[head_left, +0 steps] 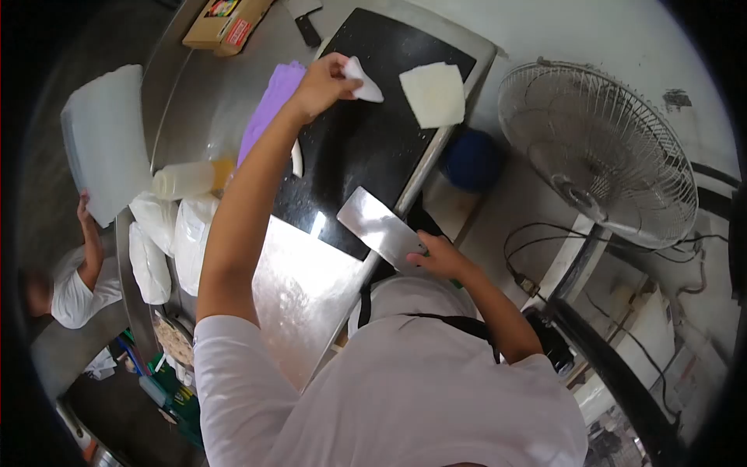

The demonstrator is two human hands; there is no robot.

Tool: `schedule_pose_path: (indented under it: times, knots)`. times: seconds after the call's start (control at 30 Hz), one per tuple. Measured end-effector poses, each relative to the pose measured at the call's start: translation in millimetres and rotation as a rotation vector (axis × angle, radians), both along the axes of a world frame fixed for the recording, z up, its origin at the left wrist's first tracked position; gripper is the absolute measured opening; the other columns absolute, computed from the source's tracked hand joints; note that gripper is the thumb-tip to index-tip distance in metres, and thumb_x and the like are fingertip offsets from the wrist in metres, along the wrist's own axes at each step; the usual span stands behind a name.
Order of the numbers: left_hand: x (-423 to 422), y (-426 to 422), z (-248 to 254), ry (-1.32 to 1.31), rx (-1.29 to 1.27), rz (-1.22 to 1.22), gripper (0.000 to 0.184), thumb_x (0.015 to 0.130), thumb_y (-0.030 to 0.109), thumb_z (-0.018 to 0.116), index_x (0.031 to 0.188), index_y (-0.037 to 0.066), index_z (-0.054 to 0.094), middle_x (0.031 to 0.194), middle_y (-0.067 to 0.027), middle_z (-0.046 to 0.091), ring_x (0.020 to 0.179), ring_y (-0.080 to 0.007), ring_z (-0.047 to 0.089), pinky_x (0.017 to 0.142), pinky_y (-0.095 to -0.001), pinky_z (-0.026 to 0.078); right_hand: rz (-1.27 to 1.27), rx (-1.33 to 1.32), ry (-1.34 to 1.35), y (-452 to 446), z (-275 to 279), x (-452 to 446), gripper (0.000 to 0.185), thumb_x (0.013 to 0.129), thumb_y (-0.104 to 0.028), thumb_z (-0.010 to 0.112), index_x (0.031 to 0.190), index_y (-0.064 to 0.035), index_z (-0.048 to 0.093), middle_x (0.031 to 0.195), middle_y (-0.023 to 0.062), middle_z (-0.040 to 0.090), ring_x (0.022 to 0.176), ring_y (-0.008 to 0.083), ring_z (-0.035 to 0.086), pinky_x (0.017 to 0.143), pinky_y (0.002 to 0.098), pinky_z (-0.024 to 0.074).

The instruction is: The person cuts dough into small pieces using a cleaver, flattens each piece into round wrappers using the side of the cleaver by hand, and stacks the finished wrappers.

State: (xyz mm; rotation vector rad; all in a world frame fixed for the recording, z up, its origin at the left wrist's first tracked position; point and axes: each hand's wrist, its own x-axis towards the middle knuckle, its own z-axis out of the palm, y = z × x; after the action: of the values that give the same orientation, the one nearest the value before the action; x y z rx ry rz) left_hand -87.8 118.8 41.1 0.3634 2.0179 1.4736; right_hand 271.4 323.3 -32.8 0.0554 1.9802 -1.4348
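Observation:
My left hand (323, 87) is closed on a thin white piece (363, 81), soft-looking and pointed at one end, held over the black board (366, 148). My right hand (442, 255) grips a cleaver (377, 222), its broad shiny blade over the board's near edge. A cream, roughly square sheet (434, 95) lies flat at the board's right side. Beside my left forearm, a small white curved strip (297, 159) rests at the board's left edge. What the white piece is made of, I cannot tell.
A purple cloth (272, 101), a bottle with yellow contents (191, 179) and white bags (194, 241) lie left. A knife's black handle (308, 31) and cardboard box (226, 23) are at the back. A fan (595, 152) stands right. Another person (82, 292) holds a large translucent bundle (113, 144).

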Motion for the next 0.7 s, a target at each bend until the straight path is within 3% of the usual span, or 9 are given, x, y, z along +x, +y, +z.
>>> schedule_pose_path:
  times: [0.1,0.17,0.23,0.3,0.47,0.5,0.57,0.6,0.7]
  knots:
    - [-42.8,12.5,-21.1,-0.041,0.062,0.191,0.038,0.089,0.004,0.076,0.122,0.000,0.057,0.111,-0.0116,0.068,0.100,-0.0209,0.070,0.083,-0.0328,0.063,0.085,0.031,0.032,24.5,6.5,-33.3,0.039,0.093,-0.026,0.075,0.117,0.0011,0.062,0.105,0.0247,0.073,0.097,0.0399,0.072,0.084,0.0448,0.0538]
    - [-57.0,5.5,-47.9,-0.096,-0.119,0.452,0.047,0.084,0.009,0.082,0.120,-0.006,0.057,0.112,-0.0171,0.068,0.104,-0.0271,0.071,0.085,-0.0389,0.063,0.073,0.051,0.028,35.4,13.5,-47.6,0.039,0.092,-0.026,0.075,0.117,0.0014,0.062,0.104,0.0254,0.073,0.097,0.0406,0.072,0.083,0.0452,0.0539]
    - [-52.0,-13.0,-69.3,0.341,-0.764,0.471,0.056,0.081,0.024,0.085,0.123,-0.003,0.058,0.115,-0.0202,0.068,0.112,-0.0346,0.067,0.096,-0.0449,0.056,0.058,0.070,0.027,42.7,10.0,-56.7,0.039,0.092,-0.026,0.076,0.116,0.0016,0.062,0.104,0.0262,0.072,0.097,0.0414,0.071,0.083,0.0455,0.0539]
    - [-19.6,-47.3,-81.1,0.723,-0.715,0.493,0.060,0.080,0.035,0.083,0.125,0.003,0.059,0.119,-0.0216,0.066,0.117,-0.0405,0.062,0.101,-0.0482,0.049,0.008,0.022,0.110,49.2,-1.4,-55.8,0.038,0.092,-0.026,0.076,0.112,0.0021,0.060,0.101,0.0269,0.072,0.095,0.0420,0.071,0.080,0.0459,0.0538]
    - [133.4,-89.0,-76.7,0.894,-1.079,0.625,0.042,0.085,0.025,0.078,0.119,0.005,0.064,0.109,-0.0161,0.065,0.098,-0.0377,0.064,0.086,-0.0497,0.051,-0.007,0.024,0.138,56.8,1.3,-57.4,0.035,0.092,-0.024,0.075,0.107,0.0025,0.058,0.097,0.0264,0.071,0.092,0.0419,0.071,0.076,0.0467,0.0523]
    - [145.9,-95.1,-84.6,0.889,-1.077,0.629,0.042,0.085,0.025,0.078,0.119,0.005,0.064,0.109,-0.0161,0.065,0.098,-0.0377,0.064,0.086,-0.0497,0.051,0.003,0.044,0.140,54.8,-1.1,-54.6,0.034,0.092,-0.024,0.075,0.105,0.0026,0.057,0.095,0.0268,0.070,0.090,0.0421,0.071,0.075,0.0470,0.0518]
    - [163.7,-111.6,-94.5,0.577,-0.701,0.595,0.032,0.085,0.010,0.077,0.114,0.004,0.066,0.100,-0.0150,0.066,0.084,-0.0320,0.066,0.075,-0.0427,0.053,-0.018,0.037,0.208,49.9,-10.2,-53.0,0.032,0.093,-0.022,0.073,0.105,0.0023,0.057,0.094,0.0275,0.069,0.090,0.0444,0.070,0.075,0.0478,0.0514]
    - [167.0,-103.7,-87.0,0.661,-0.581,0.648,0.027,0.084,0.000,0.075,0.110,0.002,0.068,0.093,-0.0142,0.066,0.073,-0.0270,0.065,0.066,-0.0372,0.052,-0.053,0.024,0.274,44.2,-13.3,-53.5,0.031,0.093,-0.021,0.072,0.105,0.0020,0.056,0.093,0.0283,0.068,0.090,0.0467,0.068,0.074,0.0486,0.0510]
    - [173.1,-112.4,-89.2,0.642,-0.465,0.630,0.029,0.084,-0.002,0.075,0.112,0.001,0.068,0.094,-0.0144,0.066,0.075,-0.0254,0.067,0.069,-0.0361,0.054,-0.011,0.132,0.444,22.0,7.8,-76.0,0.030,0.095,-0.019,0.069,0.110,0.0004,0.053,0.092,0.0308,0.066,0.090,0.0520,0.065,0.073,0.0532,0.0497]
